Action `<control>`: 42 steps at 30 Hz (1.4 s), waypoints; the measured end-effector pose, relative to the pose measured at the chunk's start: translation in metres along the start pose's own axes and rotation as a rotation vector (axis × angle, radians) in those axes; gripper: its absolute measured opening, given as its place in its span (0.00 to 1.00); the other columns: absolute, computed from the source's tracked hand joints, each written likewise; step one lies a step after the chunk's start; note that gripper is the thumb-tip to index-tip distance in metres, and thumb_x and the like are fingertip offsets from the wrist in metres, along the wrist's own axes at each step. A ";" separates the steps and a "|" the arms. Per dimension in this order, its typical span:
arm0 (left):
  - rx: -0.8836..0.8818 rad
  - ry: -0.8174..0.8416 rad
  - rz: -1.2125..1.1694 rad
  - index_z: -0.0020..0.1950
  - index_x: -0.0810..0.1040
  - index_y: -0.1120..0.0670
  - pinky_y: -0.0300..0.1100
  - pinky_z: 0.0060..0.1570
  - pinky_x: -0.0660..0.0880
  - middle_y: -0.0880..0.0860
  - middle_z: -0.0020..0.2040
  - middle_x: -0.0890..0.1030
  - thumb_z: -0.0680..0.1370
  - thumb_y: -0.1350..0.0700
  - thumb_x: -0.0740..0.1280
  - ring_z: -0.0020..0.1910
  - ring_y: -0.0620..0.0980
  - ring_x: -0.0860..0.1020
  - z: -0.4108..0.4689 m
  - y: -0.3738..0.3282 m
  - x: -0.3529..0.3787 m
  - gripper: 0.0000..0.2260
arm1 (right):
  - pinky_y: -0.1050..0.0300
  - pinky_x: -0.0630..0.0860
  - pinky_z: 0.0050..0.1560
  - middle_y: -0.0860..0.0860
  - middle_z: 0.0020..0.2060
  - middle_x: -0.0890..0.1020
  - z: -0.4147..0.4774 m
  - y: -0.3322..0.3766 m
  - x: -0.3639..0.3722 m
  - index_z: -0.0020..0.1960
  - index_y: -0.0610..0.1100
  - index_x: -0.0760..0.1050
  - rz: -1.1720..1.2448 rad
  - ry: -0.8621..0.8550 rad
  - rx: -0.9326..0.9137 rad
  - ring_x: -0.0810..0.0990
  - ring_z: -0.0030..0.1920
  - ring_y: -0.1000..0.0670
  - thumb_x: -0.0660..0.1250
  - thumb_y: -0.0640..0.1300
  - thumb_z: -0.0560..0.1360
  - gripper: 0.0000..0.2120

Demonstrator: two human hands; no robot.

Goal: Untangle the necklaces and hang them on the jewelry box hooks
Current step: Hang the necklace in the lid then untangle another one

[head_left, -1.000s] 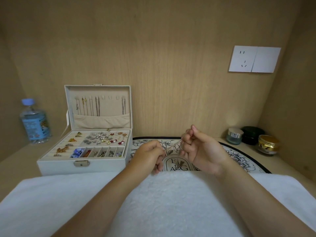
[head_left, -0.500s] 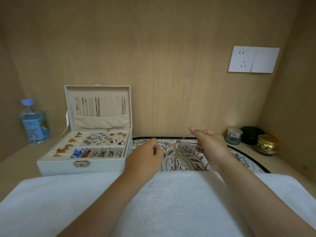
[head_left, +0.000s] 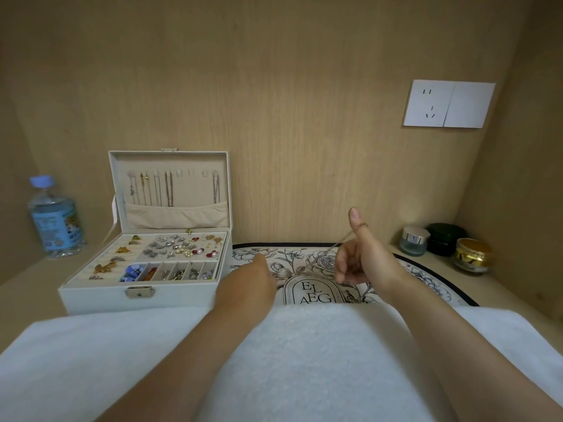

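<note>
right hand [head_left: 362, 263] fingers [head_left: 345, 269] curled, apparently pinching necklace [head_left: 347, 237]; left hand [head_left: 249, 278] fingers hidden, cannot tell.

The left hand [head_left: 251, 277] stretches forward, fingers hidden. The right hand [head_left: 362, 260] curls its fingers, its raised thumb looped by the necklace [head_left: 344, 239].

Single head view, forward-down, close; wide-angle edges seemingly warped.

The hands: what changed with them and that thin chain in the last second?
The right hand pulled the necklace taut to the right, then turned thumb-up with the chain looped over the thumb. The left hand barely moved and seems to have let go; its fingers are hidden. Jewelry box, bottle and jars stayed put.
</note>
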State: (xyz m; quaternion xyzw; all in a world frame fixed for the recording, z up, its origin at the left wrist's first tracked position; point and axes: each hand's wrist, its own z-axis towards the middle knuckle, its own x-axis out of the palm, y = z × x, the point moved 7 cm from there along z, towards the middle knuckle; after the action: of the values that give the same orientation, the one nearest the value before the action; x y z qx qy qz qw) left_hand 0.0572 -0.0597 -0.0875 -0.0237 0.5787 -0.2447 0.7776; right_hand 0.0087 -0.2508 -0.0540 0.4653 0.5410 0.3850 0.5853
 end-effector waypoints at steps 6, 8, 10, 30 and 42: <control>0.030 0.129 0.224 0.58 0.72 0.56 0.42 0.40 0.68 0.55 0.51 0.81 0.79 0.61 0.59 0.50 0.55 0.80 -0.004 0.000 0.010 0.09 | 0.60 0.69 0.29 0.39 0.38 0.86 0.001 -0.003 -0.011 0.38 0.33 0.81 -0.067 -0.009 0.046 0.76 0.22 0.53 0.34 0.72 0.77 0.51; 0.013 0.134 0.233 0.58 0.73 0.56 0.42 0.42 0.68 0.55 0.53 0.80 0.78 0.62 0.60 0.52 0.55 0.79 -0.002 0.001 0.009 0.09 | 0.55 0.68 0.35 0.41 0.38 0.87 0.005 -0.006 -0.017 0.37 0.35 0.82 -0.066 -0.073 0.024 0.73 0.24 0.51 0.37 0.73 0.77 0.50; 0.042 0.106 0.230 0.57 0.75 0.55 0.43 0.45 0.71 0.53 0.54 0.79 0.78 0.60 0.61 0.54 0.54 0.77 -0.001 0.001 0.008 0.09 | 0.55 0.68 0.38 0.44 0.36 0.87 0.005 -0.004 -0.023 0.34 0.37 0.79 -0.123 -0.144 -0.006 0.70 0.24 0.53 0.45 0.67 0.81 0.41; -0.182 0.276 -0.916 0.54 0.80 0.50 0.41 0.38 0.76 0.49 0.38 0.81 0.78 0.53 0.68 0.33 0.45 0.76 -0.008 -0.025 0.006 0.06 | 0.68 0.70 0.34 0.56 0.31 0.81 0.014 0.004 0.018 0.37 0.49 0.84 -0.348 -0.071 -0.284 0.73 0.29 0.62 0.79 0.38 0.68 0.07; 0.036 0.133 -0.659 0.44 0.81 0.45 0.46 0.44 0.78 0.46 0.39 0.81 0.79 0.48 0.67 0.37 0.45 0.79 0.002 0.001 -0.047 0.06 | 0.65 0.68 0.31 0.52 0.29 0.74 0.010 0.011 0.038 0.44 0.47 0.85 -0.130 0.063 -0.263 0.69 0.28 0.56 0.72 0.44 0.77 0.04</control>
State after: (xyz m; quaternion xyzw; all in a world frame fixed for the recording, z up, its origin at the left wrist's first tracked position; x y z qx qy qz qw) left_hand 0.0495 -0.0398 -0.0452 -0.1799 0.5850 -0.4941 0.6175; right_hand 0.0235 -0.2128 -0.0537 0.3361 0.5332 0.4282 0.6476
